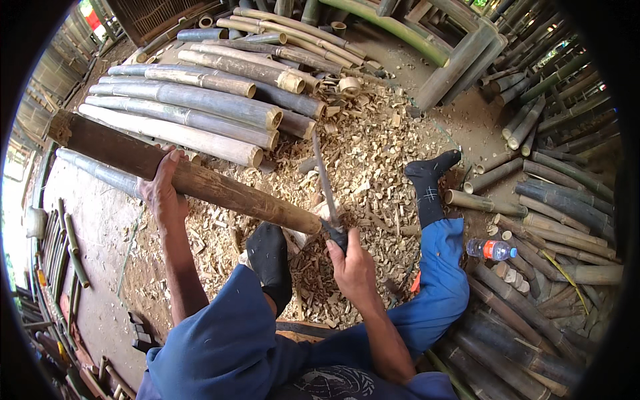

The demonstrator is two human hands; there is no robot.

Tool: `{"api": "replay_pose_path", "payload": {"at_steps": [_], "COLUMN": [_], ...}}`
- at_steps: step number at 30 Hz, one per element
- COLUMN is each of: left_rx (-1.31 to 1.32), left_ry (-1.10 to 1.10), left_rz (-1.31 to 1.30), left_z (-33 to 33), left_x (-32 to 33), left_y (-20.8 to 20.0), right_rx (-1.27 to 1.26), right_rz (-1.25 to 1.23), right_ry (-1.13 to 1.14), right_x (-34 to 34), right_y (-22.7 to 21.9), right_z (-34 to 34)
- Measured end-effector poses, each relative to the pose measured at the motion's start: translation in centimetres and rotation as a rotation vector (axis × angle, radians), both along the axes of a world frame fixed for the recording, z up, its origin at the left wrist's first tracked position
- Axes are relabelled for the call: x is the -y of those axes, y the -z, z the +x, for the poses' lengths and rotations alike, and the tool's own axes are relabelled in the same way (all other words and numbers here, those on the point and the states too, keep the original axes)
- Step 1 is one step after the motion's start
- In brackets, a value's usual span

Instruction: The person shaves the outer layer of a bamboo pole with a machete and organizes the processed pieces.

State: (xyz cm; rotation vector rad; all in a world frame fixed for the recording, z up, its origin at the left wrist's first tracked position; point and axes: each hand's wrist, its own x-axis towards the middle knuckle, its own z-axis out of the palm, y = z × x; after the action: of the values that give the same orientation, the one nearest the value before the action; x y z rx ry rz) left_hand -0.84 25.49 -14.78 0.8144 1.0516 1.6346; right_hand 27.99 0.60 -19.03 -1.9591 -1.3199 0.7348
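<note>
My left hand (162, 190) is closed around a thick brown bamboo pole (237, 200), which slants from the upper left down to the centre. The pole's pale lower end comes close to the knife and sits near my black-socked foot (268, 260). In my right hand (355, 270) is the dark handle of a long machete (325, 177), its narrow blade pointing away from me over the wood chips. Blade and pole end lie side by side; whether they touch I cannot tell.
Pale wood chips (373, 173) cover the ground around my feet. Cut bamboo poles (193, 100) lie in rows at the far left, and more bamboo (567, 200) is stacked along the right. A plastic water bottle (490, 249) lies by my right leg.
</note>
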Motion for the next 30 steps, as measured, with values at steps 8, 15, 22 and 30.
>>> {"api": "replay_pose_path", "payload": {"at_steps": [8, 15, 22, 30], "left_rx": [0.074, -0.018, 0.105, -0.024], "left_ry": [0.246, 0.297, 0.037, -0.025], "left_rz": [0.147, 0.172, -0.087, -0.063], "left_z": [-0.4, -2.5, -0.5, -1.6], "left_x": [-1.3, -0.4, 1.1, 1.3], "left_y": [1.9, 1.3, 0.4, 1.1], "right_rx": [0.141, -0.072, 0.105, -0.012], "right_rz": [-0.313, 0.198, -0.333, 0.197], "right_ry": [-0.036, 0.04, 0.02, 0.022], "right_x": [1.7, 0.3, 1.8, 0.7], "right_y": [8.9, -1.9, 7.2, -3.2], "right_z": [0.9, -0.3, 1.2, -0.6]}}
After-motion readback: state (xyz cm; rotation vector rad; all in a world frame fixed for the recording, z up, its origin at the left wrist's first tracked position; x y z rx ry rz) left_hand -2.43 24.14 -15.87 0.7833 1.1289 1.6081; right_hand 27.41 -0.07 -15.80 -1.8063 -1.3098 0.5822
